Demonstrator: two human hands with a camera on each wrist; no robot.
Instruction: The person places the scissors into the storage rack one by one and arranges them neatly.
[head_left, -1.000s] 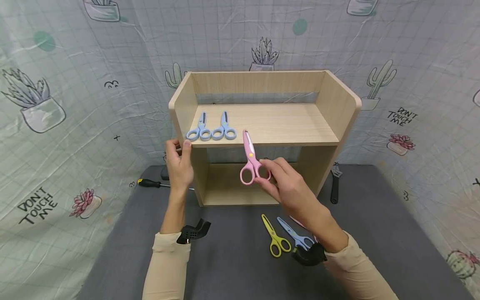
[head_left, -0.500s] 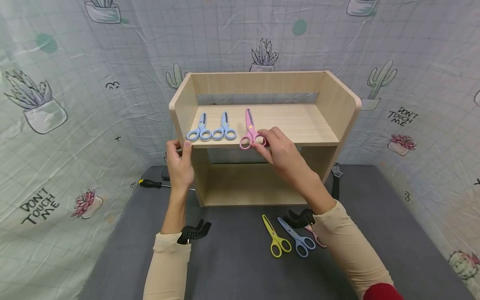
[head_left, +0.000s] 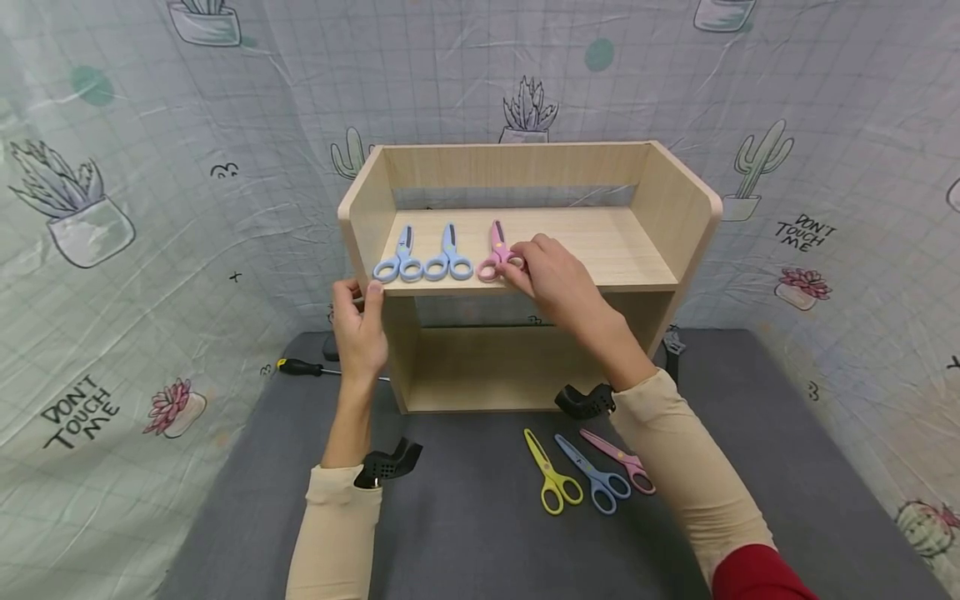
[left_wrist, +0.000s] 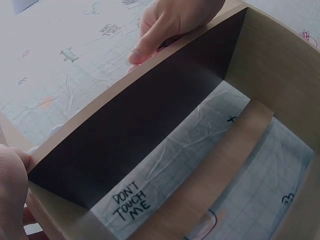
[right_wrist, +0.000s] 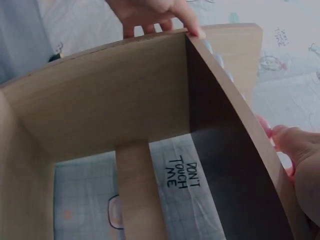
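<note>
A two-tier wooden shelf [head_left: 525, 153] stands on the dark table. On its upper board, a pair of pink scissors [head_left: 498, 242] lies with blades toward the back. My right hand [head_left: 558, 283] pinches its right finger ring between thumb and fingers. To its left lie two light blue scissors [head_left: 449, 248], side by side and pointing the same way. My left hand [head_left: 360, 333] grips the shelf's left side, thumb at the board's front corner. In the right wrist view the pink scissors [right_wrist: 264, 125] are partly hidden by the board edge.
On the table in front lie yellow scissors [head_left: 547, 471], blue scissors [head_left: 588, 473] and another pink pair [head_left: 615, 451]. A screwdriver [head_left: 300, 367] lies left of the shelf, and an adjustable wrench [head_left: 672, 343] lies to its right, partly covered by the right arm.
My right hand has carried the pink scissors up from before the shelf's front edge, then back onto the upper board beside the blue ones. The left hand has stayed in place.
</note>
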